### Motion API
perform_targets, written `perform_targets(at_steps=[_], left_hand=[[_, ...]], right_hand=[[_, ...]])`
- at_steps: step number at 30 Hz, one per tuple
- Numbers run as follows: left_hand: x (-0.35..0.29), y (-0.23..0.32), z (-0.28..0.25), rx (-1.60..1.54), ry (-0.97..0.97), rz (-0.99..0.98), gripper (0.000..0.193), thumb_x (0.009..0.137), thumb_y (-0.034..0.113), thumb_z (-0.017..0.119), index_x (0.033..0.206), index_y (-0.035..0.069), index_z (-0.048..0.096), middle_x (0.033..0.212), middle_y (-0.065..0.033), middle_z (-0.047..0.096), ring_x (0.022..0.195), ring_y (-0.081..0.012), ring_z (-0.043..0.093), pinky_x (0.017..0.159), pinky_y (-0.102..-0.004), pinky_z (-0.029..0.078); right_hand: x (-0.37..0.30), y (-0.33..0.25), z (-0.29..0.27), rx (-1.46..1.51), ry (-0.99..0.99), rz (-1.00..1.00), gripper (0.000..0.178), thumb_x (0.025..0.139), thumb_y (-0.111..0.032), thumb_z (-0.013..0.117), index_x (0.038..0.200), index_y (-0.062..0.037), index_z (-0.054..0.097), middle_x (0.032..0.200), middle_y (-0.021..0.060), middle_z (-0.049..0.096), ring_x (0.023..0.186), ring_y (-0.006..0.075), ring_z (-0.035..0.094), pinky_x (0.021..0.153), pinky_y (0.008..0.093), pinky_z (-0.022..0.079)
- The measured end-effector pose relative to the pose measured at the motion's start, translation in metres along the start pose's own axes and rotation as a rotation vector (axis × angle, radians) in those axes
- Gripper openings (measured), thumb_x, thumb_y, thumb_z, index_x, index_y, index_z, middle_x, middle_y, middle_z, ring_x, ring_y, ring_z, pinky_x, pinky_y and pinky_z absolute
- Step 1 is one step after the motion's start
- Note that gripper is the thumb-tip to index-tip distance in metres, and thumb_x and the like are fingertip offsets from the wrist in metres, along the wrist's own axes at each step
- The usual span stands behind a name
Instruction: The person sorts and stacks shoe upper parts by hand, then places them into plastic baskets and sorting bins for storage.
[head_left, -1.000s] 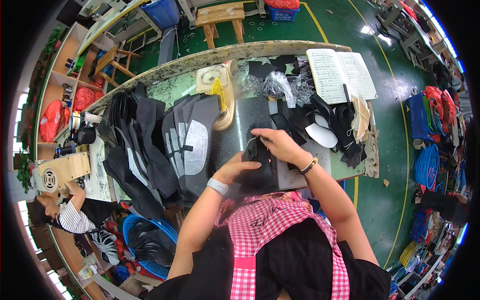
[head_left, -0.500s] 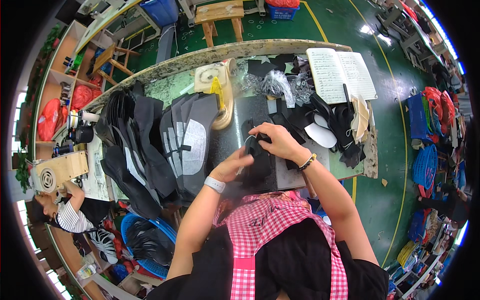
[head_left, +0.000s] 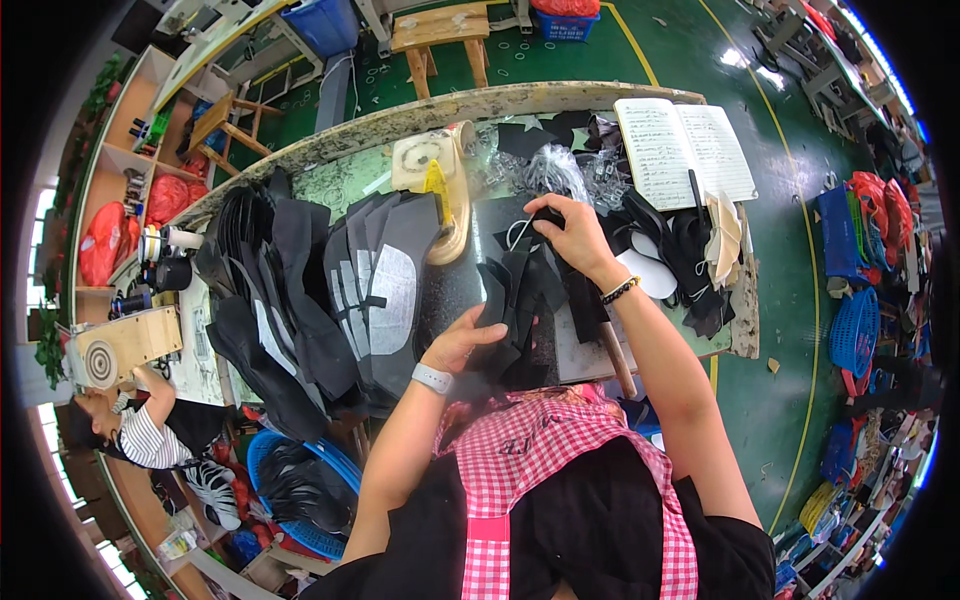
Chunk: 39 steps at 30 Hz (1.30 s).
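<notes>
In front of my apron, a limp bundle of black fabric pieces (head_left: 525,290) hangs over the dark work surface between my hands. My left hand (head_left: 462,342) has its lower edge, thumb lying across the front and fingers partly hidden behind it. Higher up and to the right, my right hand (head_left: 572,238) pinches the top of the black fabric between thumb and fingertips. A thin white cord (head_left: 518,233) curves beside those fingertips. Left of my hands, black cut pieces with pale grey patches (head_left: 393,300) lie fanned out next to a cream machine (head_left: 425,160) with a yellow pointed part.
An open notebook (head_left: 690,150) with a pen lies at the far right. Crumpled clear plastic (head_left: 560,170) and black scraps surround it. A wooden handle (head_left: 617,360) sticks out at the table's front edge. A blue basket (head_left: 300,480) stands lower left, near another person (head_left: 150,425).
My right hand has moved up and to the right, drawing the black fabric with it. The bundle has spread, and my left hand has shifted slightly lower.
</notes>
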<state>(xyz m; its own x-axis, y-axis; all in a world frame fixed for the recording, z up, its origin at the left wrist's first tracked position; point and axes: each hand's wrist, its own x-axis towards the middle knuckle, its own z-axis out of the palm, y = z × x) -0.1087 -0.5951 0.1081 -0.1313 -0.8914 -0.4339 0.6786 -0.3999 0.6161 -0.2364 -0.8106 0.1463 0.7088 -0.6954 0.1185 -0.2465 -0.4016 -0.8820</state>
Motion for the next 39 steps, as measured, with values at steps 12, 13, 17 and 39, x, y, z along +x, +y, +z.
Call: perform_targets(at_steps=[12, 13, 17, 39], left_hand=[[-0.014, -0.01, -0.012, -0.282, -0.065, 0.118, 0.061, 0.08, 0.009, 0.07, 0.132, -0.001, 0.04, 0.118, -0.0163, 0.055, 0.097, -0.0372, 0.063, 0.082, -0.049, 0.054], [-0.014, -0.012, -0.012, -0.32, -0.046, 0.143, 0.061, 0.081, 0.01, 0.069, 0.133, 0.0, 0.039, 0.12, -0.016, 0.054, 0.098, -0.0369, 0.062, 0.082, -0.0491, 0.054], [-0.016, -0.011, -0.012, -0.322, -0.036, 0.166, 0.051, 0.083, 0.013, 0.068, 0.128, 0.001, 0.046, 0.123, -0.0144, 0.056, 0.102, -0.0351, 0.061, 0.088, -0.0472, 0.051], [-0.009, 0.007, 0.029, 0.212, 0.261, 0.243, 0.046, 0.087, 0.011, 0.066, 0.129, 0.003, 0.049, 0.119, -0.008, 0.058, 0.111, -0.0164, 0.054, 0.095, -0.0292, 0.042]], right_hand=[[-0.012, 0.023, 0.004, 0.013, 0.018, 0.17, 0.024, 0.076, -0.005, 0.066, 0.1, -0.0044, 0.065, 0.086, 0.0153, 0.067, 0.08, 0.0277, 0.065, 0.076, 0.0338, 0.05], [-0.016, 0.024, 0.005, 0.013, 0.012, 0.168, 0.023, 0.076, -0.004, 0.065, 0.1, -0.0038, 0.065, 0.087, 0.0154, 0.067, 0.081, 0.0276, 0.065, 0.076, 0.0341, 0.049], [-0.031, 0.026, 0.008, 0.006, 0.087, 0.114, 0.021, 0.078, -0.001, 0.065, 0.099, -0.0017, 0.065, 0.089, 0.0098, 0.068, 0.079, 0.0161, 0.064, 0.075, 0.0294, 0.049], [-0.13, -0.029, 0.054, -0.007, -0.122, 0.252, 0.06, 0.077, -0.008, 0.066, 0.131, 0.0012, 0.044, 0.117, 0.0231, 0.059, 0.104, 0.0302, 0.062, 0.087, 0.0333, 0.049]])
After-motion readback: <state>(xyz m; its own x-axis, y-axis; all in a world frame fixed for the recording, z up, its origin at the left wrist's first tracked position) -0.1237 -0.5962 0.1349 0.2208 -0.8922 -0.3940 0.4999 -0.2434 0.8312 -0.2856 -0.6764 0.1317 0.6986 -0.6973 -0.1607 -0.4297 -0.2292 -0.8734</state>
